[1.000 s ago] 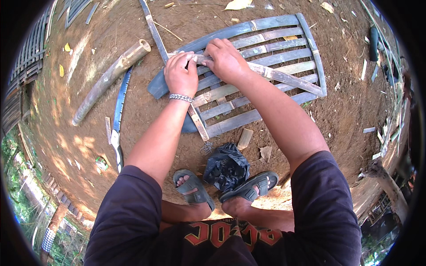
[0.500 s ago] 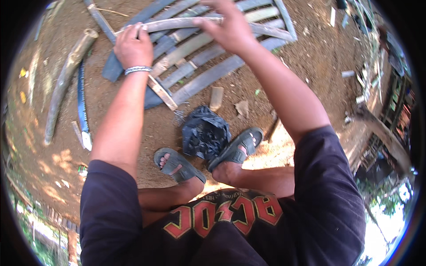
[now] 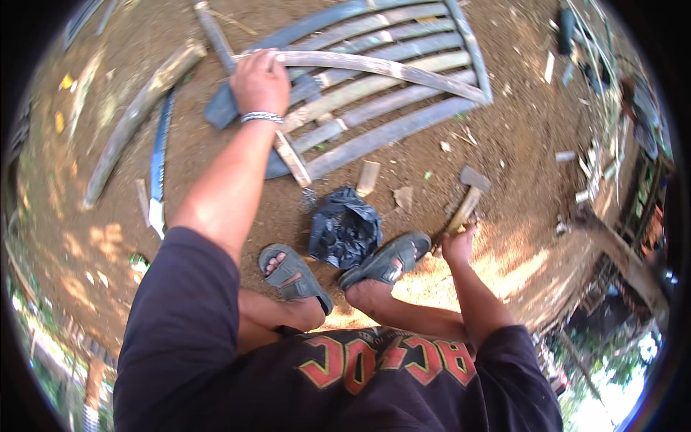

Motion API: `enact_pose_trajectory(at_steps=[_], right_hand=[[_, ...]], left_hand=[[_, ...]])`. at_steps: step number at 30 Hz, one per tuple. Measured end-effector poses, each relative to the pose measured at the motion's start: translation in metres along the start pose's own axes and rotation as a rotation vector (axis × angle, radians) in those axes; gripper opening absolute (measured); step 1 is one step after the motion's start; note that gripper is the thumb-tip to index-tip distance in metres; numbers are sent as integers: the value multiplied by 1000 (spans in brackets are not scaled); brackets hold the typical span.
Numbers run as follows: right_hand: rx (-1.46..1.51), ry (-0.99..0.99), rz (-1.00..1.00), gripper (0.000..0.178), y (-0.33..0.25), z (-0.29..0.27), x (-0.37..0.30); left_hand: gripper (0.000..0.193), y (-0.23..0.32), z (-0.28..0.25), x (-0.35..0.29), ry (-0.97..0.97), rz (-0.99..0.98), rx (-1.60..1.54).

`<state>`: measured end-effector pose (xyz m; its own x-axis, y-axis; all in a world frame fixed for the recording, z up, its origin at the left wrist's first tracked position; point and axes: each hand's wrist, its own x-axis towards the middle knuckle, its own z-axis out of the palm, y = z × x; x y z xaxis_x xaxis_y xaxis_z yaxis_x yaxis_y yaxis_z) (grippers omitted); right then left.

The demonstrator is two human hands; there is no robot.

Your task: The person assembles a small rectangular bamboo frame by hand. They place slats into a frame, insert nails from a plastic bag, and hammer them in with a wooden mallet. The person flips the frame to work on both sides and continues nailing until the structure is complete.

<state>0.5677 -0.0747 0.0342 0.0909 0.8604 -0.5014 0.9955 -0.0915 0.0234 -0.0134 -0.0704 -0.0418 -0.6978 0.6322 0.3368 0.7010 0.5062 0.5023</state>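
A slatted wooden frame (image 3: 403, 50), painted grey-blue in places, lies on the dirt ahead of me. My left hand (image 3: 260, 85) is closed around the left end of a long wooden slat (image 3: 345, 61), which lies across the frame's other slats toward its right side. Down by my right sandal, my right hand (image 3: 458, 245) has its fingers wrapped round the wooden handle of a hammer (image 3: 464, 205). The hammer's head points away from me. A short wooden strip (image 3: 291, 158) sticks out below my left wrist, against the frame's near edge.
Between my sandals (image 3: 389, 261) sits an open black plastic bag (image 3: 345, 227), contents unclear. A small wood block (image 3: 367, 178) lies beyond it. To the left are a log (image 3: 137, 122) and a long blue saw-like blade (image 3: 161, 144). Scraps and thin sticks (image 3: 594, 72) litter the right side.
My right hand has left the slat and come down to the right, where it now grips the hammer. My left hand stays on the slat's left end. The whole view has shifted slightly.
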Motion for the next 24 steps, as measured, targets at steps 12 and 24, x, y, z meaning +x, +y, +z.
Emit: enact_pose_trajectory(at_steps=[12,24], right_hand=[[374,86,151,38,-70,-34,-41],[563,-382,-689,25,-296,-69,-53]], left_hand=[[20,7,-11,-3,-81,-172,-32],[14,7,-14,-2,-12,-176,-94]])
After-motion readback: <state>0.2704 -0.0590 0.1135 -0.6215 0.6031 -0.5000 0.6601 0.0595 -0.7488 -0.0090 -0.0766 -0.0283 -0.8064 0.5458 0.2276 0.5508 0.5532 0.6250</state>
